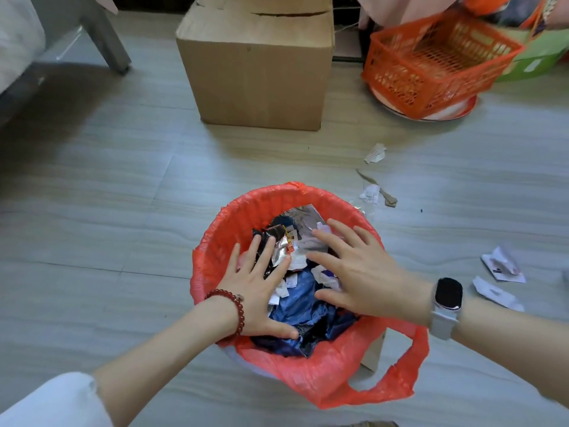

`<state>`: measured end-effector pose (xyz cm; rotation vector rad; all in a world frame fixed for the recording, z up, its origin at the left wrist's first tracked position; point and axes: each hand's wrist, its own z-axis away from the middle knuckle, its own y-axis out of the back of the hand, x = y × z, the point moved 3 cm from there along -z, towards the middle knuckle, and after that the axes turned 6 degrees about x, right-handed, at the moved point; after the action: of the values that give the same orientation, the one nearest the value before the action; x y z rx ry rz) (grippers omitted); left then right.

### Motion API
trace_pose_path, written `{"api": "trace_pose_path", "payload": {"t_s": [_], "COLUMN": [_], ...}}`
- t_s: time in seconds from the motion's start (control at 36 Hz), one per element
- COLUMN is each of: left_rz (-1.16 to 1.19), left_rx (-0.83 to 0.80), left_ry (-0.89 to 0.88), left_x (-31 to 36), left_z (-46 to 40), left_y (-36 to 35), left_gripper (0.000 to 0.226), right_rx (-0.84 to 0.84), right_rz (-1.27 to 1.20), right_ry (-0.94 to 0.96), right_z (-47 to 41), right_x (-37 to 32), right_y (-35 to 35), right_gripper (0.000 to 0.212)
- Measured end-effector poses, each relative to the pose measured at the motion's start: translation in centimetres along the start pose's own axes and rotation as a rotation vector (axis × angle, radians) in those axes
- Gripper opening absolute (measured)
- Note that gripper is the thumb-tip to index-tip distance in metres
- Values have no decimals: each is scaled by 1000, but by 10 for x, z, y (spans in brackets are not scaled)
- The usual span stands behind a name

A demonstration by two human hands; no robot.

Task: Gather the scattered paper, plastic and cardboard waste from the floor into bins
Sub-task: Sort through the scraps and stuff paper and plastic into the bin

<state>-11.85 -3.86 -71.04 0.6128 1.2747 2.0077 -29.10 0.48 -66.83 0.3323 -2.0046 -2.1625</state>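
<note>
A round bin lined with a red plastic bag (246,211) stands on the floor in front of me. It is full of crumpled wrappers, paper scraps and blue plastic (300,298). My left hand (258,288), with a red bead bracelet, lies flat on the waste at the bin's left side, fingers spread. My right hand (354,272), with a smartwatch on the wrist, lies flat on the waste at the right side, fingers spread. Neither hand grips anything. White paper scraps (375,153) and a brown cardboard strip (377,188) lie on the floor beyond the bin.
More torn white paper (503,266) lies on the floor at the right. A closed cardboard box (255,66) stands straight ahead. An orange plastic basket (437,60) sits tilted on a round tray at the back right. A grey furniture leg (107,38) is at the back left.
</note>
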Motion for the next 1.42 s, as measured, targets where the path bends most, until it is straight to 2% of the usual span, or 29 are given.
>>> {"api": "trace_pose_path", "payload": {"t_s": [0.06,0.11,0.17,0.31,0.58,0.72,0.81,0.86,0.94,1.03,1.11,1.22,1.31,1.42], "left_rz": [-24,-29,-37,-85,-48,15,42,81,148,321,483,564,591,517], "left_rx": [-12,-32,-45,-98,-223,-267,-307,-283,-120,191,410,528,525,440], "left_ry": [3,18,40,78,116,82,49,30,33,6,-48,-157,-293,-471], "left_x": [2,2,1,5,-1,-4,-6,-5,-3,19,67,164,255,378], "left_z": [-4,-7,-13,-32,-53,-50,-44,-39,-35,-34,-38,-53,-60,-62], "left_y": [-3,-8,-13,-25,-37,-18,8,28,61,100,133,155,162,150], "left_gripper": [130,128,129,133,135,138,132,126,103,68,46,35,32,32], "right_rx": [-54,-216,-303,-472,-546,-419,-390,-311,-63,115,242,380,460,557], "right_rz": [-57,-88,-56,-51,-141,-233,-316,-415,-557,-600,-637,-634,-633,-668], "right_ry": [-44,-80,-84,-137,-195,-216,-197,-186,-267,-360,-455,-619,-736,-927], "right_z": [2,5,0,-24,-41,-28,-15,-6,12,40,81,160,235,351], "right_x": [-2,-4,-8,-13,-12,-13,-15,-15,-6,16,46,87,114,142], "right_y": [-11,-26,-37,-68,-111,-77,-45,-19,21,48,67,81,86,76], "right_gripper": [86,106,115,125,128,117,97,76,39,30,26,21,19,19]}}
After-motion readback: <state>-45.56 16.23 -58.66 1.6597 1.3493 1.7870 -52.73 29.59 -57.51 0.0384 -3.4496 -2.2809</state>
